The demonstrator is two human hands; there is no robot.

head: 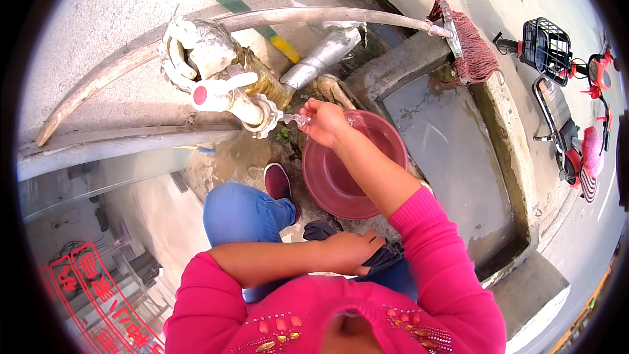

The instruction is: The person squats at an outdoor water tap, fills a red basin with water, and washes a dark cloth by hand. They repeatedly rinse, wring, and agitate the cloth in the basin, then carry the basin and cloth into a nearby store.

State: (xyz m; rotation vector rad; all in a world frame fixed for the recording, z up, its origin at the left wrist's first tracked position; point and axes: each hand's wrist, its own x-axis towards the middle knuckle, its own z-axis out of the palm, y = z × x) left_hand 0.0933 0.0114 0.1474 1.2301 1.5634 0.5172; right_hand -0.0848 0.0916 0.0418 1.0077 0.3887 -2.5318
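A stream of water (293, 118) runs from a white plastic tap (216, 96) with a red dot on its end. My right hand (323, 122) is in that stream, its fingers loosely curled and nothing held in them. Below it, partly hidden by my forearm, a reddish plastic basin (324, 184) stands on the wet ground. My left hand (351, 253) lies across my lap, gripping a dark cloth (385, 257). Part of the cloth shows on either side of the hand.
A concrete trough (521, 177) holds greyish water (447, 132) at the right. A mop (471, 44) rests over its far corner, its bent-looking wooden handle (314, 14) passing behind the tap. Silver-wrapped pipe (322, 56) lies beyond. A scooter (560, 113) stands right; a glass pane (98, 255) bears red writing.
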